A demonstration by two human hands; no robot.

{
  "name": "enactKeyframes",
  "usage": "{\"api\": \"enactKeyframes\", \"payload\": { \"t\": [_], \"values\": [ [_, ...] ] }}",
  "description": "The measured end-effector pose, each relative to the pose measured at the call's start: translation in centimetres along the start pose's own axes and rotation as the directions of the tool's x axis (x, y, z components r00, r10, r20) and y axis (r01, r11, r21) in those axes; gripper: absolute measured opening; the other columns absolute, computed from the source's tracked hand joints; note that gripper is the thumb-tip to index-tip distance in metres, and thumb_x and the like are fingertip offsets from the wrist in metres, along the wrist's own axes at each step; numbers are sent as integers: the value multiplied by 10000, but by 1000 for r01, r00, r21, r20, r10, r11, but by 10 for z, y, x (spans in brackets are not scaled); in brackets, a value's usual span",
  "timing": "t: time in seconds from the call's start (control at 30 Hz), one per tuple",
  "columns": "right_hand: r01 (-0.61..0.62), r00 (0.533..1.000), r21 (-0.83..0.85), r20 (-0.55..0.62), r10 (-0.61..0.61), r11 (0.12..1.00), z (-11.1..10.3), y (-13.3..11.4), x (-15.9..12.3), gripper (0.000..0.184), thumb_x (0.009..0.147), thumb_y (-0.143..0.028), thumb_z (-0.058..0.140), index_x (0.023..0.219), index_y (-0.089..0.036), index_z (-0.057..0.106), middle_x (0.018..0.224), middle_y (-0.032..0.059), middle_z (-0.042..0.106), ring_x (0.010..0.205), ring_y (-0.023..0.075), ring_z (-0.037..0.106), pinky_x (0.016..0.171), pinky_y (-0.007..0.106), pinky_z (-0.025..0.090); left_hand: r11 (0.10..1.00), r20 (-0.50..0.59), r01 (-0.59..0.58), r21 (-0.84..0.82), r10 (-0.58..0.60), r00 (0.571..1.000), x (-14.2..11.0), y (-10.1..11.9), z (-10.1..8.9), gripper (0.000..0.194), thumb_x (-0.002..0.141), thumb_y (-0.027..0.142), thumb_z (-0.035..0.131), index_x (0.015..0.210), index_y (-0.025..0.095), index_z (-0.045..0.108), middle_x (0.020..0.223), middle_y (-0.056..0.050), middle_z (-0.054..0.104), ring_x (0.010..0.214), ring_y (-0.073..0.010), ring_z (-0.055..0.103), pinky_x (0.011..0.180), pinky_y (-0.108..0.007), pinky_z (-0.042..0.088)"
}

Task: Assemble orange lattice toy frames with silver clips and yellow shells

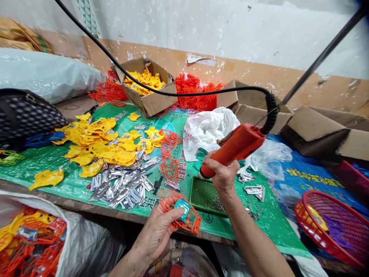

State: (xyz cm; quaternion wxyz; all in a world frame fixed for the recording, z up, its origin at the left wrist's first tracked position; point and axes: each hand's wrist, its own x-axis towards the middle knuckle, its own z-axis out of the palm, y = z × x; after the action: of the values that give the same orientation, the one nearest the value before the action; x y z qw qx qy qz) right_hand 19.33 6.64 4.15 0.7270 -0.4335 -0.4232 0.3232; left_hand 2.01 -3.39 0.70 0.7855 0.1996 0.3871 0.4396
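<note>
My right hand (226, 175) is wrapped round an orange-red electric screwdriver (238, 144), held tilted with a black cable at its top end. Its lower tip is over a green perforated tray (193, 194) with many small screws (218, 204) in one corner. Nearer the table's front edge, my left hand (157, 229) grips an orange openwork plastic frame (196, 223). The thumb presses on a teal piece (182, 209) in that frame. To the left lie a heap of silver foil-like pieces (123, 188) and a pile of yellow plastic parts (106, 144). More orange frames (170, 161) lie just beyond my left hand.
A cardboard box (160, 102) of yellow parts stands at the back, beside heaped orange frames (196, 92). A white cloth-like bag (206, 129) lies behind the tray. A red basket (305, 223) is at right, a filled sack (77, 234) at lower left. The black cable (184, 94) hangs across.
</note>
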Motion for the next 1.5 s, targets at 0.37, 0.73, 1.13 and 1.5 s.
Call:
{"api": "enactKeyframes", "payload": {
  "t": [0.37,0.73,1.13,1.5],
  "values": [
    [-5,1000,-6,8,6,1000,2,1,0,112,568,-208,768,618,-156,683,602,-10,641,512,146,566,542,328,473,1000,-36,13,-13,-14,999,1,3,2,269,684,236,829,914,152,717,827,-53,736,738,-196,688,741,-357,588],
    [15,1000,43,-27,-14,999,-1,-12,5,111,564,-176,740,619,-170,644,587,-24,615,520,147,560,544,325,474,997,-43,-24,-79,21,999,5,1,1,265,720,206,818,959,157,713,884,-36,746,762,-155,704,761,-270,571],
    [-220,939,415,334,77,883,-2,-81,-56,428,689,-152,737,1066,-330,640,729,-27,616,639,150,597,674,353,535,992,-23,-61,-110,58,998,4,0,4,320,725,224,804,1031,171,726,945,-59,775,792,-206,718,771,-324,571],
    [-224,946,384,307,105,896,4,-75,-65,534,667,-211,765,1156,-351,604,680,-44,590,588,147,566,626,345,519,994,-3,-52,-97,52,999,4,1,4,353,733,242,795,1067,162,714,955,-73,769,801,-215,712,777,-335,563]
  ]
}}
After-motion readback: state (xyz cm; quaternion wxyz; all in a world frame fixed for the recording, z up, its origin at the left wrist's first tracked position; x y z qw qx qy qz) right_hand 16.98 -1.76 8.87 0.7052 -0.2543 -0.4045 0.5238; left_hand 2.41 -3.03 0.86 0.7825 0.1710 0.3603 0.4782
